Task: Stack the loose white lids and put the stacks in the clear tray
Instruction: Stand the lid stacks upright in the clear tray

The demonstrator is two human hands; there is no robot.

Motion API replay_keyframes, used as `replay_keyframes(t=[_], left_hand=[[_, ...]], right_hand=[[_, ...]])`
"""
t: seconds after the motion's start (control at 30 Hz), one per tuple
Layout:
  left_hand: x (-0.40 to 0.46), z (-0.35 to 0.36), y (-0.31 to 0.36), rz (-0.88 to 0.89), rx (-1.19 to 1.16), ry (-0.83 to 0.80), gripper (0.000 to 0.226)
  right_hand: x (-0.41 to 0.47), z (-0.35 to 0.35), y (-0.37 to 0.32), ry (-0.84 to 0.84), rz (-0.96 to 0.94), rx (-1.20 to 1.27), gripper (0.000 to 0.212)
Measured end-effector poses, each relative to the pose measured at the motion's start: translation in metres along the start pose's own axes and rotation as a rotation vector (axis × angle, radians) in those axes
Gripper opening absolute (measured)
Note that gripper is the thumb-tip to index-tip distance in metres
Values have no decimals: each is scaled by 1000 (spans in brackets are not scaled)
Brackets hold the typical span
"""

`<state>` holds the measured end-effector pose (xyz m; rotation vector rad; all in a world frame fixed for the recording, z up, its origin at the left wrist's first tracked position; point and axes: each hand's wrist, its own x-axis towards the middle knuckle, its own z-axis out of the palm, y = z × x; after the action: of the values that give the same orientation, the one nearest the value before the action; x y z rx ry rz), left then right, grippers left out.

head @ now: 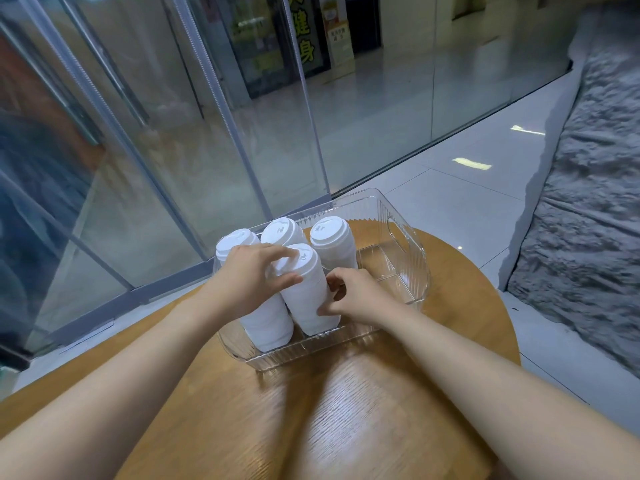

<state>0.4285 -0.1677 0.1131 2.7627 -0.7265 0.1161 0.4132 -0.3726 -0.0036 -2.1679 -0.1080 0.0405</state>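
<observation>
Tray point(408, 258) base hidden behind lid stacks. Near stack point(308, 292) stood upright, tilted away; left hand point(251, 277) gripped its top, right hand point(349, 296) pinched its side.

Both hands on a stack of white lids in the clear tray

The clear tray point(405, 237) sits on the round wooden counter point(346, 403) and holds five tall lid stacks. The left hand point(252, 275) curls over the top of the nearest right stack point(308, 292), which leans, while the right hand point(356, 296) pinches its lower side. The tray's right part holds no stacks. A glass wall point(173, 133) stands behind.
</observation>
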Motion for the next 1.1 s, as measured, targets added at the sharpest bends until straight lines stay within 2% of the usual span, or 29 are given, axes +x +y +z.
replay_keyframes(t=[0.43,0.63,0.87,1.1], left_hand=[[2,2,-8,-2,20,17,47],[-9,-4,-3,33,110,21,50],[-40,-34,12,75,209,-10,53],[-97,-80,38,26,144,19,52]], right_hand=[[4,4,-1,30,-6,-3,44],[-10,-4,-10,83,-44,1,47],[-45,-26,-39,147,-108,11,46],[-91,-23,-85,114,-202,50,49]])
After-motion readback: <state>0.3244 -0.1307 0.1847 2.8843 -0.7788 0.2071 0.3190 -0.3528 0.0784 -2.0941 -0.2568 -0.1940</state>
